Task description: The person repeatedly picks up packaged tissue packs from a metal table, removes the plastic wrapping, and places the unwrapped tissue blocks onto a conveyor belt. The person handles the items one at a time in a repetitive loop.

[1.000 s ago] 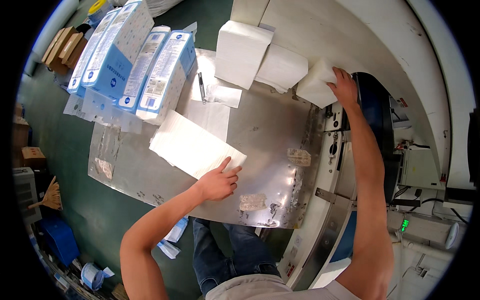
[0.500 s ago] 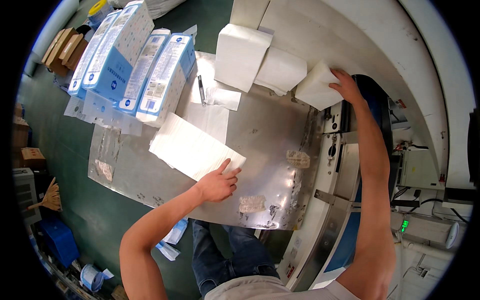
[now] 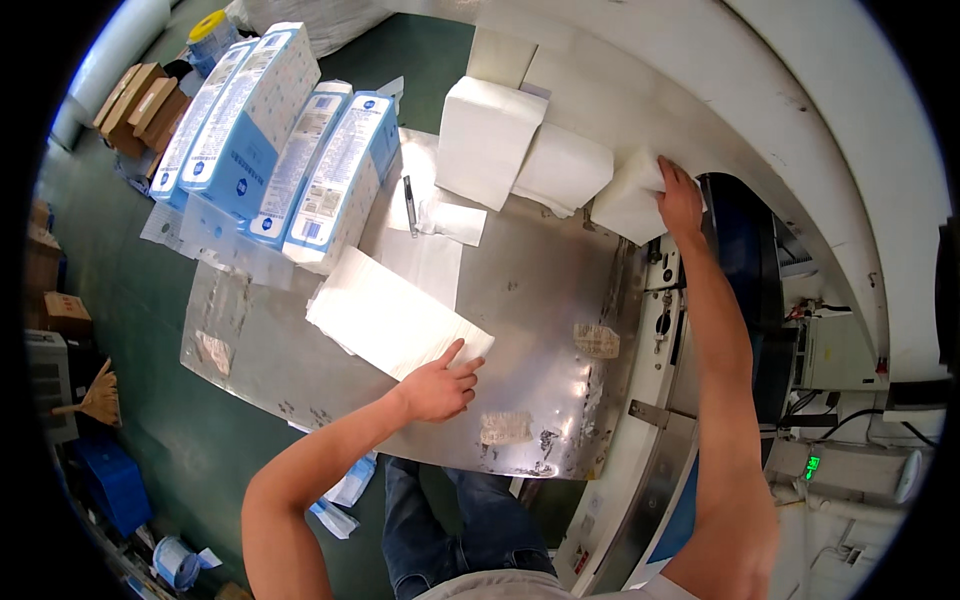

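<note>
Centrally sited landmark: a metal table, its surface scuffed and reflective, its near edge toward the person.
Long white stack: lies on its side, slantwise, left of the middle of the metal table, its many layers showing as fine lines.
Left hand: over the near part of the metal table, at the right-hand end of the long white stack.
Left grip: fingers spread apart and laid on that end; the stack reaches away from the fingertips toward the table's left side.
Corner stack: white, leaning slantwise at the far right corner of the metal table.
Right hand: at the same corner of the metal table, fingers against the right-hand end of the corner stack, so the stack lies to the left of the fingers.
Right grip: contact noted; thumb hidden, so whether it is clamped on the stack cannot be told.
Other white stacks: a taller one and a lower one, side by side along the far edge of the metal table.
Dark pen-shaped tool: far part of the metal table, beside a small white sheet.
Blue-and-white packages: four, in a row at the far left of the metal table.
Tape patches: two, stuck near the right side of the metal table.
Broom: well apart from the metal table, to its left.
</note>
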`<act>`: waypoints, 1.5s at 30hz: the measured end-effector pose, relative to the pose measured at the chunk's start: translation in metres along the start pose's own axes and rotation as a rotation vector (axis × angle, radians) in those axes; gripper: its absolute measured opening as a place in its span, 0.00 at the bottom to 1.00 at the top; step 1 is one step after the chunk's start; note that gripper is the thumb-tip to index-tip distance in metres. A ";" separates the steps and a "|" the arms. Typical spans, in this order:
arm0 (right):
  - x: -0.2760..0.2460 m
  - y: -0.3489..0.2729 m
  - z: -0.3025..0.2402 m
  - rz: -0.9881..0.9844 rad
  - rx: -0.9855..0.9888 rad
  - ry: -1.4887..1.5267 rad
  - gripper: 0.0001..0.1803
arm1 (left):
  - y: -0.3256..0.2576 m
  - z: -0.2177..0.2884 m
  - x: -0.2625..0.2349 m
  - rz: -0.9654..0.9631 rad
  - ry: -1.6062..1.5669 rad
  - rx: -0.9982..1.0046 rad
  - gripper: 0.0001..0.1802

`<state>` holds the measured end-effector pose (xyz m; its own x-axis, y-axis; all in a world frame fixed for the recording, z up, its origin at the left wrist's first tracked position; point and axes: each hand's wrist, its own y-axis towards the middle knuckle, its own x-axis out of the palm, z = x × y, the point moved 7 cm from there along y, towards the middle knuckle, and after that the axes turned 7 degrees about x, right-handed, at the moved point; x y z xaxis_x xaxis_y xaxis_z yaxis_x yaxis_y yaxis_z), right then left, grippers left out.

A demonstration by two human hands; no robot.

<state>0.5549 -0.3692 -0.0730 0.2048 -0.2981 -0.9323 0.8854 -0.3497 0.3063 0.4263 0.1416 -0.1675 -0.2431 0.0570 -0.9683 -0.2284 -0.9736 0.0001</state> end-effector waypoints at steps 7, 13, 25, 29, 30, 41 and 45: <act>-0.098 0.000 0.036 0.278 0.138 -0.267 0.33 | 0.000 0.002 -0.003 -0.054 0.012 0.011 0.13; -0.214 -0.087 0.017 0.663 0.102 0.047 0.31 | -0.003 0.006 -0.005 -0.069 0.022 0.004 0.17; -0.054 -0.401 -0.181 -0.141 1.305 2.521 0.27 | -0.002 0.000 -0.001 -0.132 -0.028 0.080 0.20; -0.041 -0.440 -0.238 -0.115 1.194 2.908 0.27 | 0.002 0.003 0.000 -0.197 -0.013 0.087 0.20; -0.041 -0.442 -0.242 -0.113 1.126 2.977 0.28 | 0.002 0.002 -0.001 -0.190 -0.011 0.090 0.20; -0.034 -0.467 -0.237 -0.274 1.457 2.416 0.36 | -0.002 0.003 0.000 -0.092 -0.022 0.121 0.17; -0.036 -0.453 -0.229 -0.398 1.461 1.880 0.40 | -0.002 0.001 0.001 -0.109 -0.028 0.106 0.17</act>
<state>0.2423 0.0031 -0.2223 0.8987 0.3977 0.1851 0.3938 -0.5457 -0.7397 0.4258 0.1439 -0.1678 -0.2370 0.1690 -0.9567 -0.3532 -0.9324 -0.0772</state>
